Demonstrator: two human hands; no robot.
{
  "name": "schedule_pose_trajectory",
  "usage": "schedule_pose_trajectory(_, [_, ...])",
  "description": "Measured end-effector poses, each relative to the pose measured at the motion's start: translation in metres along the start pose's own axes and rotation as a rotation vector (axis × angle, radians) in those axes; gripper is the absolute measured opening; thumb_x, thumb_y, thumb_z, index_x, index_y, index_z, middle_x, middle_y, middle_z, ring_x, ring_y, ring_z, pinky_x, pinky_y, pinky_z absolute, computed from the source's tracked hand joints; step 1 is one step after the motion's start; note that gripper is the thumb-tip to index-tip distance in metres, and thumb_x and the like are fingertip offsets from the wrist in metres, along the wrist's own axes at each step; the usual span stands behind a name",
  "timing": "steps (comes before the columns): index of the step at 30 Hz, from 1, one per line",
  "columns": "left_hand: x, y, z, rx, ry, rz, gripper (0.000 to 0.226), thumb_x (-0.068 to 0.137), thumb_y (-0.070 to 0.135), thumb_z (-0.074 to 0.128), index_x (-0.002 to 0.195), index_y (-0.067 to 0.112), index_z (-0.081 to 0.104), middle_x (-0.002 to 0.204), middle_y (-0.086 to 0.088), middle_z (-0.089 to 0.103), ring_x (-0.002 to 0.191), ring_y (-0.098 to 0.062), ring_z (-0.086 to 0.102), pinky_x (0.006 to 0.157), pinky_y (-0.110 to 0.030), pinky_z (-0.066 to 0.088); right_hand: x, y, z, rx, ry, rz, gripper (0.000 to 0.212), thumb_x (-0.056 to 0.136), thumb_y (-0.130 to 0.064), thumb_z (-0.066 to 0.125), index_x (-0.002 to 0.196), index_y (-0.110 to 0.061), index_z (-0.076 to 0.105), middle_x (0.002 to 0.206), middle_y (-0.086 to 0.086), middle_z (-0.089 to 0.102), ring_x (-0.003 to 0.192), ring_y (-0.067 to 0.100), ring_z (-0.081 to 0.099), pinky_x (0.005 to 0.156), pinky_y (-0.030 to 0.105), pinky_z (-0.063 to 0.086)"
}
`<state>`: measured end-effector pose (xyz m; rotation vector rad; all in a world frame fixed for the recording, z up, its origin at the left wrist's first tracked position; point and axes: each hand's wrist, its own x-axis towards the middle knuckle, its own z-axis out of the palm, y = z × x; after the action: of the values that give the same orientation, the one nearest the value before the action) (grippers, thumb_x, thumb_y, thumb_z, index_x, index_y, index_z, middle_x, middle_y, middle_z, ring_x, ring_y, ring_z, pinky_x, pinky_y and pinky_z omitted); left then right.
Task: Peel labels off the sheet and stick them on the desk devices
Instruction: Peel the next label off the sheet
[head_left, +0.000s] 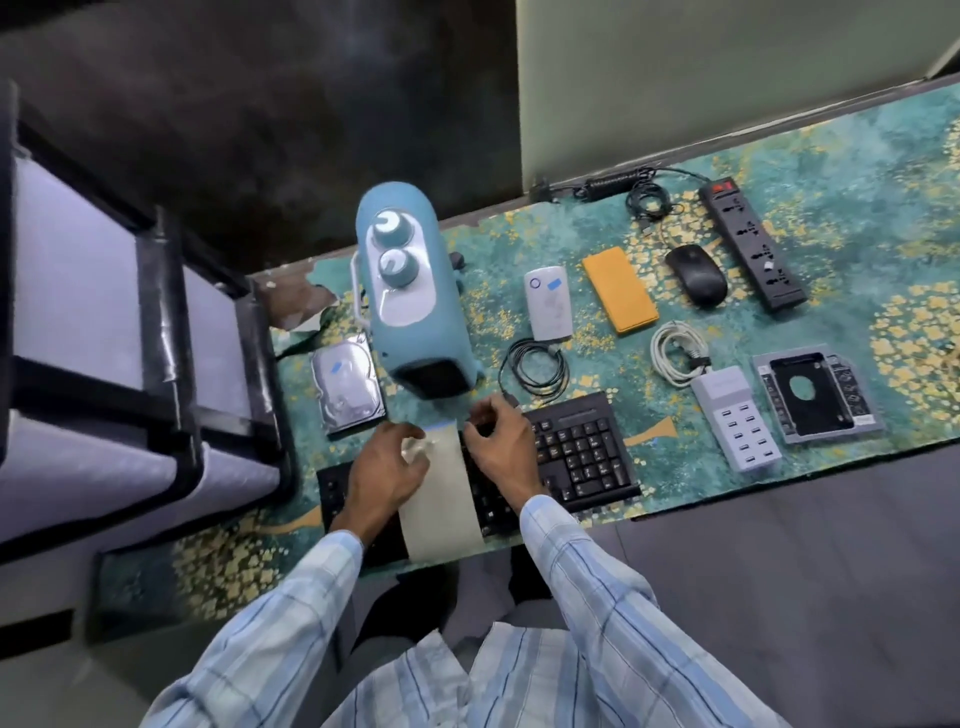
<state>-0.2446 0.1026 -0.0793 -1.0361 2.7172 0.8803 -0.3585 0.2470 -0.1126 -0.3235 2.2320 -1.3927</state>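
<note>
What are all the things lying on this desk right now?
appliance: one, teal, back left
hard drive: one, silver, left of appliance
power banks: two, white and orange, centre
mouse: one, black, back right
power strip: one, black, right of mouse
black cables: two, coiled, back edge and behind keyboard
white cable: one, coiled, behind charger
charger: one, white, front right
drive tray: one, grey, far right
keyboard: one, black, front
label sheet: one, pale, over keyboard
mat: one, teal-gold, covering desk
left hand: one, holding sheet
right hand: one, pinching sheet's top edge
</note>
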Motion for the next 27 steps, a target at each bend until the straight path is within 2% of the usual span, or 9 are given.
schedule_pose_trajectory(4, [-0.003,-0.02,0.0,0.024,0.002,-0.13,0.045,0.082,0.032,0.072,0.122,0.013,0.063,0.116,-0.012,0.063,0.105,-0.034,0.063,0.087,-0.04,0.05,-0.005,-0.004,0.01,-0.121,-0.072,0.009,0.019,0.081,-0.032,0.07,0.095,-0.021,0.064,0.088,-0.006,0.072,0.083,0.02,0.069,0.076,0.039,0.058])
schedule_pose_trajectory(8, [-0.004,-0.025,0.005,-0.019,0.013,-0.211,0.059,0.08,0.036,0.075,0.13,0.011,0.057,0.119,-0.015,0.066,0.108,-0.036,0.063,0.088,-0.04,0.049,-0.006,-0.007,0.018,-0.148,-0.096,0.045,0.023,0.078,-0.026,0.073,0.098,-0.018,0.065,0.091,-0.003,0.072,0.086,0.023,0.069,0.079,0.041,0.058])
schedule_pose_trajectory(12, [-0.008,-0.024,0.003,-0.191,0.066,-0.287,0.046,0.081,0.025,0.077,0.123,0.014,0.062,0.105,-0.005,0.07,0.097,-0.029,0.067,0.083,-0.036,0.051,-0.008,-0.012,0.025,-0.007,-0.065,0.149,0.033,0.074,-0.015,0.079,0.103,-0.023,0.065,0.091,-0.003,0.072,0.087,0.02,0.071,0.086,0.043,0.06])
schedule_pose_trajectory(15, [-0.009,-0.028,-0.001,-0.339,0.098,-0.307,0.033,0.081,0.015,0.075,0.113,0.017,0.068,0.097,0.004,0.069,0.092,-0.019,0.069,0.079,-0.03,0.052,-0.008,-0.012,0.033,0.115,-0.07,0.242,0.05,0.068,-0.022,0.085,0.113,-0.023,0.065,0.097,0.003,0.075,0.089,0.023,0.074,0.085,0.046,0.062])
schedule_pose_trajectory(17, [-0.008,-0.032,-0.003,-0.401,0.121,-0.27,0.026,0.08,0.01,0.075,0.105,0.016,0.072,0.096,0.004,0.071,0.09,-0.015,0.069,0.082,-0.032,0.056,-0.007,-0.011,0.035,0.18,-0.078,0.296,0.056,0.065,-0.024,0.089,0.116,-0.021,0.066,0.102,0.005,0.077,0.091,0.023,0.076,0.083,0.044,0.064])
schedule_pose_trajectory(19, [-0.009,-0.034,-0.008,-0.448,0.125,-0.25,0.024,0.08,0.008,0.076,0.103,0.015,0.073,0.097,0.004,0.073,0.086,-0.011,0.067,0.082,-0.033,0.057,-0.006,-0.012,0.036,0.222,-0.1,0.344,0.053,0.067,-0.02,0.094,0.113,-0.012,0.069,0.103,0.008,0.078,0.091,0.022,0.076,0.08,0.038,0.064])
schedule_pose_trajectory(23, [-0.009,-0.033,-0.019,-0.54,0.038,-0.21,0.026,0.082,0.005,0.077,0.104,0.018,0.073,0.097,0.006,0.071,0.074,-0.012,0.065,0.072,-0.023,0.054,-0.007,-0.017,0.032,0.265,-0.161,0.43,0.053,0.062,-0.033,0.099,0.098,-0.001,0.076,0.089,0.014,0.079,0.076,0.02,0.076,0.065,0.03,0.059])
schedule_pose_trajectory(25, [-0.009,-0.033,-0.022,-0.57,-0.008,-0.177,0.028,0.081,0.004,0.077,0.104,0.019,0.074,0.099,0.003,0.073,0.072,-0.013,0.067,0.074,-0.026,0.056,-0.007,-0.019,0.032,0.329,-0.199,0.483,0.052,0.06,-0.032,0.099,0.098,-0.005,0.077,0.091,0.011,0.081,0.081,0.026,0.078,0.071,0.034,0.062])
schedule_pose_trajectory(27, [-0.009,-0.032,-0.022,-0.562,-0.039,-0.154,0.03,0.081,0.005,0.077,0.105,0.021,0.074,0.101,0.003,0.074,0.077,-0.016,0.071,0.076,-0.029,0.058,-0.005,-0.018,0.031,0.382,-0.233,0.518,0.067,0.048,-0.036,0.098,0.104,-0.005,0.078,0.097,0.013,0.081,0.09,0.032,0.079,0.082,0.041,0.064])
